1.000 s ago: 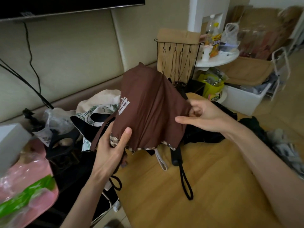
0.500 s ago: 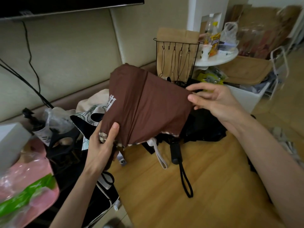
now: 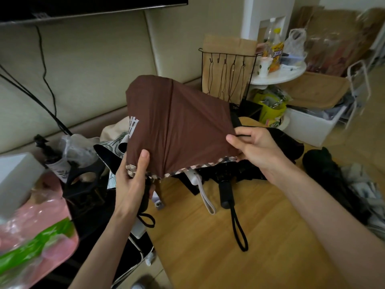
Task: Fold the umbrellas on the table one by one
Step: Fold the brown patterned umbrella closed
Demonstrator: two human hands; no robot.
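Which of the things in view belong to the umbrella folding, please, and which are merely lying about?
Part of the job: brown umbrella, gripped by the left hand and pinched by the right hand; black umbrella and white-handled umbrella waiting on the table.
Lying about: wire hook rack, cup, yellow bottle, pink bag, white box.

Both hands hold a brown umbrella [image 3: 183,130] above the wooden table [image 3: 239,257]. The left hand [image 3: 133,182] pinches its checked hem; the right hand [image 3: 256,149] grips the far edge.
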